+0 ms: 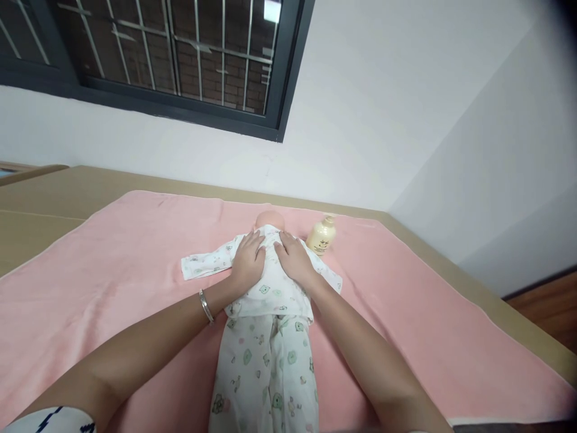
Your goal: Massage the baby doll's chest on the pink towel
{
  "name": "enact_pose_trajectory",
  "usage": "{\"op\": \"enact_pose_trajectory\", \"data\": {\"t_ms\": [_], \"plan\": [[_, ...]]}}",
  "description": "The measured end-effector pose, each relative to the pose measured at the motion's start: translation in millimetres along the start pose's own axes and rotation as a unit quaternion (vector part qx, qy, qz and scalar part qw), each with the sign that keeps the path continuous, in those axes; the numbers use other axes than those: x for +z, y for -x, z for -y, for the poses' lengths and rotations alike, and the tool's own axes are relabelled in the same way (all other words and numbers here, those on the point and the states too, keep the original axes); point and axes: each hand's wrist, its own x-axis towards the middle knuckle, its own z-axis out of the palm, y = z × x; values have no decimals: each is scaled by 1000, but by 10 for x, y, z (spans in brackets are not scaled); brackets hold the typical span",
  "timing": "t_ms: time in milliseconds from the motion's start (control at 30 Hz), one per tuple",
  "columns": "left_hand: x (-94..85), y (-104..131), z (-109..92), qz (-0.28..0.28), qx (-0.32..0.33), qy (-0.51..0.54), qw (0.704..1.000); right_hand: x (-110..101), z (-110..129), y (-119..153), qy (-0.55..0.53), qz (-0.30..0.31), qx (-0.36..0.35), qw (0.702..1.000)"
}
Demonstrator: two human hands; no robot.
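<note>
A baby doll in white printed pajamas lies stretched out on a pink blanket (153,240). Its smooth, bald head (269,219) points away from me; whether it lies face up or face down I cannot tell. My left hand (247,260) rests flat on the upper part of the pajama top (270,294), fingers extended. Beside it, my right hand (294,257) lies on the other side of the same top, also flat. The doll's sleeves spread to both sides. Printed pajama pants (265,373) reach toward me. Neither hand grasps anything.
A pale yellow pump bottle (323,236) stands on the blanket just right of the doll's head. Beyond the blanket runs a tan surface edge (112,183) along the white wall (342,156). A dark-framed barred window (180,54) is above.
</note>
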Motion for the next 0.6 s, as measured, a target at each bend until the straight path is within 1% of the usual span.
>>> {"op": "enact_pose_trajectory", "data": {"t_ms": [67, 100, 267, 367, 467, 600], "plan": [[-4, -10, -7, 35, 15, -19, 999, 9, -3, 3, 12, -6, 3, 1000], [-4, -27, -6, 48, 12, -28, 998, 12, 20, 21, 24, -10, 5, 1000], [-15, -190, 41, 95, -73, -67, 991, -9, 281, 224, 115, -16, 13, 993], [-48, -248, 52, 115, -75, -85, 987, -53, 398, 315, 156, -9, -5, 988], [-66, -205, -6, 118, -43, -132, 983, -117, 343, 259, 125, 7, -9, 992], [-58, -68, -156, 110, 12, -210, 971, -159, 109, 49, 55, 25, -6, 998]]}}
